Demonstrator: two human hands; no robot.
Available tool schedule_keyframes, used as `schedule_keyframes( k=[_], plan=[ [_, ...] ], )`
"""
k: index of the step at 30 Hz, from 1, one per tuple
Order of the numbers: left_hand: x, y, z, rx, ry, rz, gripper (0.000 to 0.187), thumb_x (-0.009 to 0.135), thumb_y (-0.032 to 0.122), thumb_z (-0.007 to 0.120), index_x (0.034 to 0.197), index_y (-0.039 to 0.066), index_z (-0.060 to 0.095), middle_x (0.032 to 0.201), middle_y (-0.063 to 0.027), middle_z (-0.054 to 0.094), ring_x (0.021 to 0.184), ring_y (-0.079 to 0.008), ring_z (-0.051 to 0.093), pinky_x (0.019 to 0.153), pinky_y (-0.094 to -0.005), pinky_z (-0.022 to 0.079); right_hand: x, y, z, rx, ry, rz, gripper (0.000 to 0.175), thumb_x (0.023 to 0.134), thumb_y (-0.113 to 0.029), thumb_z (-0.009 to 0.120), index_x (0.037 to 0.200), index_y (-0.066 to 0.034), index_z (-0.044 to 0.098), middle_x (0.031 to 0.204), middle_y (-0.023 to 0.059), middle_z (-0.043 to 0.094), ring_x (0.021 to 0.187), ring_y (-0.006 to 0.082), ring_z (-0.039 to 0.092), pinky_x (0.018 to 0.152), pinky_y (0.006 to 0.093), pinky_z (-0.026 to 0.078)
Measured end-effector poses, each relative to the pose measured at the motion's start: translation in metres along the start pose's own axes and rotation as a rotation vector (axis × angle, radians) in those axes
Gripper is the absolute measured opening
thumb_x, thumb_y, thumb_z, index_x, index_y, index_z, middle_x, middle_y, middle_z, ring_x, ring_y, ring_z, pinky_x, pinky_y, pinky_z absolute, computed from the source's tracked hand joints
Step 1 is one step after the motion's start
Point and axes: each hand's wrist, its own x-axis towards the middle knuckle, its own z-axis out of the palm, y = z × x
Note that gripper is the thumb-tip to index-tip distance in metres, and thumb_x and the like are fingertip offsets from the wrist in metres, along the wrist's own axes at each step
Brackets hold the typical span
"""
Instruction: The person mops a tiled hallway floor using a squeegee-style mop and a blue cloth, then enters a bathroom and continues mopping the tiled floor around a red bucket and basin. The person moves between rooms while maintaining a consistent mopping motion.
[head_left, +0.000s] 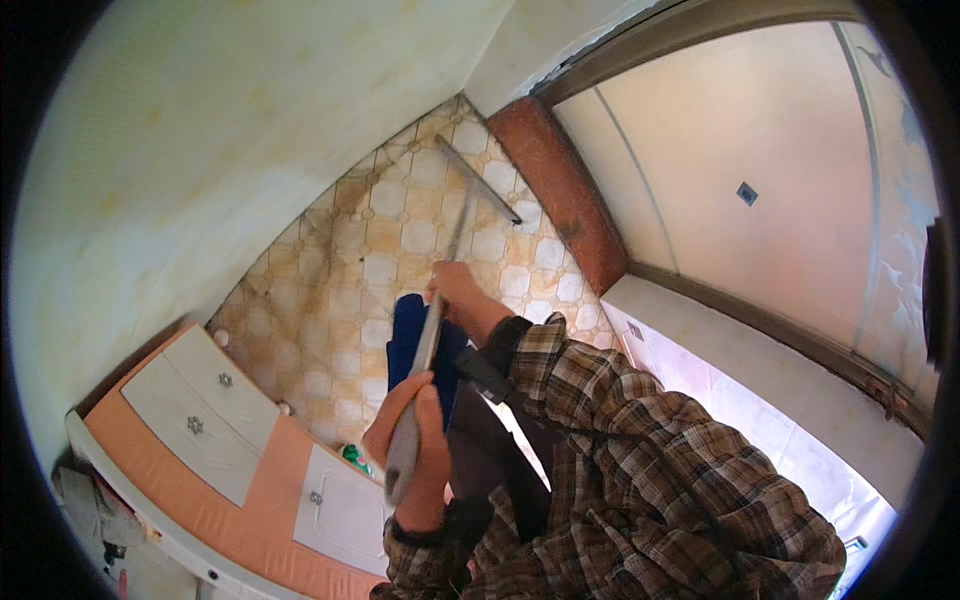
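My left hand (411, 442) is closed around the upper end of a long pale handle (427, 346). Farther down the same handle, my right hand (459, 289) grips it. The handle slants down to a narrow grey crossbar head (487, 189) on the floor, like that of a floor squeegee; its exact kind is not clear. That head lies on patterned tiles (420, 234) near the corner of the room. Below my right hand and partly behind the handle is something dark blue (406, 337), perhaps footwear or cloth. Plaid sleeves cover both my arms.
A pale wall (187, 150) bounds the floor on the left. To the right is a reddish-brown sill (559, 191) before a large framed door panel (720, 135). A peach cabinet (277, 465) with white doors stands at lower left, beside a green object (355, 457). Dark stains mark the tiles.
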Motion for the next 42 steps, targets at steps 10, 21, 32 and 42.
schedule_keyframes(
  k=[10, 21, 32, 42],
  plan=[
    [0.007, -0.002, -0.008, -0.259, -0.057, -0.018, 0.017, 0.083, 0.007, 0.059, 0.097, -0.002, 0.061, 0.084, -0.0048, 0.061, 0.073, -0.0069, 0.052, 0.063, -0.0200, 0.042, -0.024, -0.042, 0.005, -0.301, -0.138, -0.375, 0.018, 0.081, -0.021, 0.052, 0.069, -0.0077, 0.050, 0.055, 0.0074, 0.048, 0.048, 0.0212, 0.050, 0.042, 0.0349, 0.039],
    [-0.088, -0.022, -0.075, -0.025, 0.404, -0.193, 0.015, 0.081, 0.006, 0.058, 0.092, -0.004, 0.062, 0.085, -0.0129, 0.064, 0.079, -0.0139, 0.058, 0.070, -0.0256, 0.047, -0.029, 0.115, 0.076, -2.145, -0.738, -1.362, 0.024, 0.055, -0.027, 0.071, 0.051, -0.0082, 0.056, 0.062, 0.0158, 0.056, 0.062, 0.0349, 0.058, 0.054, 0.0424, 0.044],
    [-0.089, -0.030, -0.071, -0.113, 0.075, -0.055, 0.024, 0.075, 0.007, 0.067, 0.098, 0.000, 0.062, 0.083, -0.0158, 0.065, 0.076, -0.0173, 0.063, 0.068, -0.0259, 0.048, -0.041, 0.045, 0.014, -2.167, -0.355, -1.322, 0.022, 0.049, -0.025, 0.071, 0.048, -0.0128, 0.052, 0.062, 0.0083, 0.049, 0.062, 0.0277, 0.053, 0.052, 0.0416, 0.038],
    [-0.050, 0.002, -0.002, 0.191, 0.030, 0.492, 0.031, 0.071, 0.028, 0.071, 0.094, 0.009, 0.062, 0.055, -0.0047, 0.050, 0.038, -0.0181, 0.045, 0.036, -0.0300, 0.032, -0.040, -0.057, 0.032, -1.585, -0.196, -0.192, 0.016, 0.063, -0.018, 0.064, 0.066, -0.0084, 0.052, 0.065, 0.0093, 0.055, 0.052, 0.0267, 0.054, 0.051, 0.0376, 0.042]
  ],
)
